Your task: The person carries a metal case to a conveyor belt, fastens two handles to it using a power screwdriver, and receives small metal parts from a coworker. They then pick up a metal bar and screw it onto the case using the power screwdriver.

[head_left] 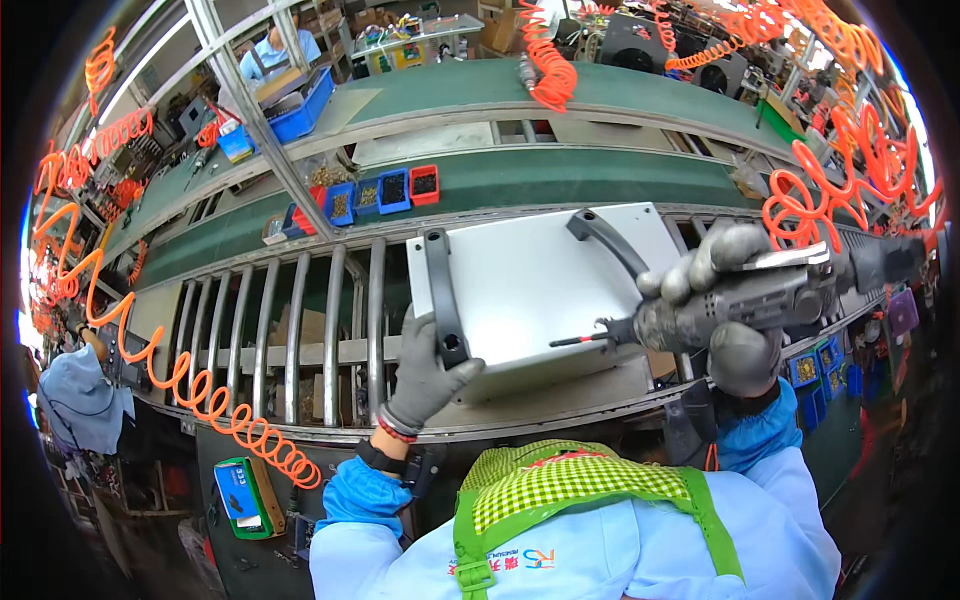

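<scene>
the white metal casing (545, 290) lies on the roller conveyor (292, 340), straight ahead of the person and between the two gloved hands. the left hand (428, 375) is at the casing's near left corner, against the lower end of the left black handle (440, 290) — thumb spread out below it, the other fingers partly hidden, so i cannot tell how firmly they close. the right hand (745, 352), off the casing's right side, is wrapped around a black power screwdriver (690, 320). its thin bit (578, 341) points left over the casing's near edge — whether it touches is unclear. the right black handle (608, 243) rises just beyond the tool. small parts bins (400, 208) stand in a row beyond the conveyor.
</scene>
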Tool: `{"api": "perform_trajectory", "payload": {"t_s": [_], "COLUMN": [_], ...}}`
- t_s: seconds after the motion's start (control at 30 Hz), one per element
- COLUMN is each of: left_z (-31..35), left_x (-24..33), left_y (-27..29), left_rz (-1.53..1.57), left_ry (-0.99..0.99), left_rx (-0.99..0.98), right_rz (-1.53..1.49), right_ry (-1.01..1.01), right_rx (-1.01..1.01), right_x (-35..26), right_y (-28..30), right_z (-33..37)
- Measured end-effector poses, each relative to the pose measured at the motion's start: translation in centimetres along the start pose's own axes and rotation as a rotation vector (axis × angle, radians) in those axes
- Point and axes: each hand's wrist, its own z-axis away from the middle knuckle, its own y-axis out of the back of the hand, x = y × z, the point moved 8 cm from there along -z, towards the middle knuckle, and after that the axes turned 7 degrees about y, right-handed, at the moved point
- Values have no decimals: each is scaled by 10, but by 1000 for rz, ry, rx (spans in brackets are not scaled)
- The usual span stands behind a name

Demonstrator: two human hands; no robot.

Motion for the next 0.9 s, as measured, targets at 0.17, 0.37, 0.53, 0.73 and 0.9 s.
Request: {"api": "perform_trajectory", "payload": {"t_s": [0.17,0.37,0.53,0.73,0.9], "left_z": [-1,-6,-6,-7,-7], "left_x": [-6,-8,-6,-5,-3], "left_y": [0,-2,1,2,7], "left_rz": [-14,-79,-63,-22,13], "left_ry": [-1,-24,-54,-82,-108], "left_rx": [11,0,5,32,57], "right_rz": [-37,12,94,253,348], "right_ry": [-95,-274,-350,-359,-595], "right_rx": [101,175,98,-178,-305], "right_x": [70,120,140,151,166], "right_y": [-19,-24,-35,-51,-68], "right_z": [-39,-46,-47,-52,-42]}}
